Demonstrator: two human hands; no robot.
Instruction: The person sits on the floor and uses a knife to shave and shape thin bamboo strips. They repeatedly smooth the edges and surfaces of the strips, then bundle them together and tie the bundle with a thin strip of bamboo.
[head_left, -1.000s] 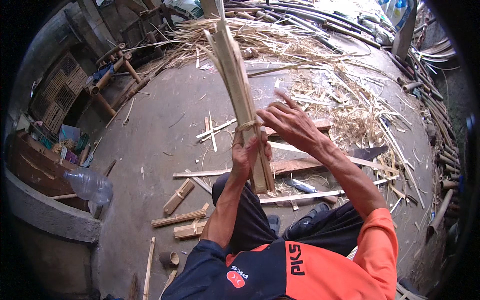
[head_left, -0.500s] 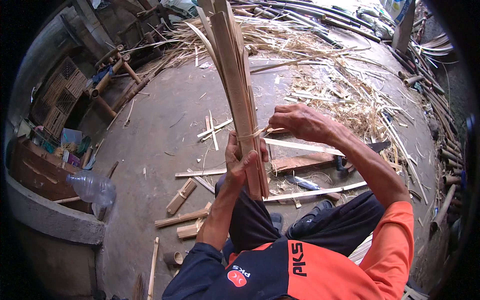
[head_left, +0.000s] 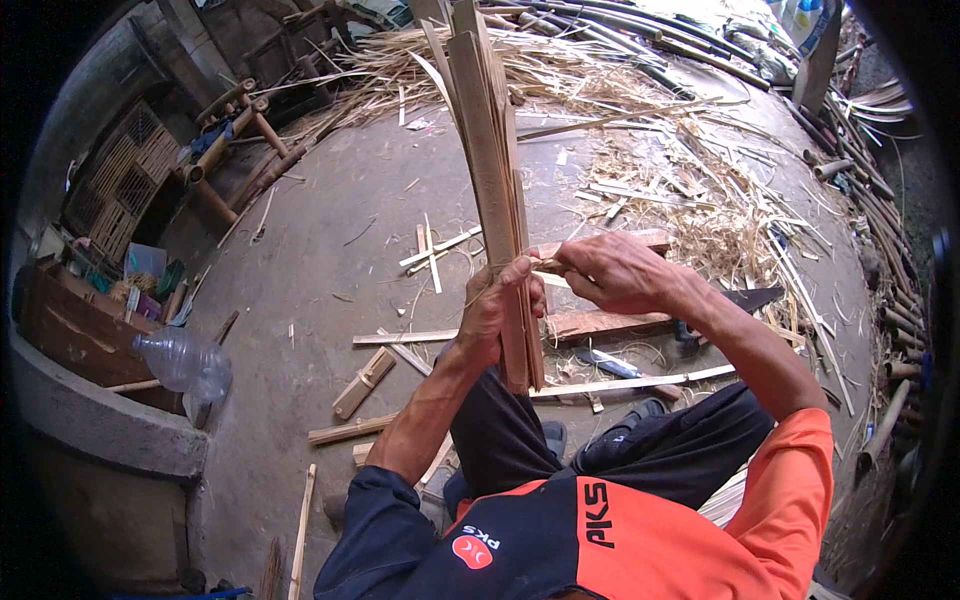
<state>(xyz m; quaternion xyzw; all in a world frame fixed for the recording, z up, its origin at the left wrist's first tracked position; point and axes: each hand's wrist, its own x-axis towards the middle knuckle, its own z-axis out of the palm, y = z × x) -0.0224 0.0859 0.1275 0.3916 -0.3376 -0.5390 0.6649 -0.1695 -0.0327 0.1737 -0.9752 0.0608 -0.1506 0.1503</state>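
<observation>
"Tan wood strips: state what is held, and where."

"One large bundle (head_left: 488, 165), nearly upright, from the top edge of the frame to below centre. The left hand (head_left: 490, 308) is closed around its lower part, thumb across the front."

"Reason for that grip?"

"In my judgement, to press the strips together and steady them; the upper ends splay."

"And the right hand (head_left: 618, 272)?"

"Right of centre, fingers pinched on a thin tie (head_left: 543, 264) beside the large bundle, probably to hold it taut. Whether the tie passes fully around the back, I cannot tell."

"Lower end?"

"In front of the left knee; contact cannot be confirmed."

"Nearby items?"

"A knife (head_left: 612, 365) and a saw (head_left: 752, 299) lie on the floor (head_left: 340, 225) right of centre, presumably for easy reach. One small bundle (head_left: 363, 383), tied around, lies left of centre, below mid-frame."
</observation>
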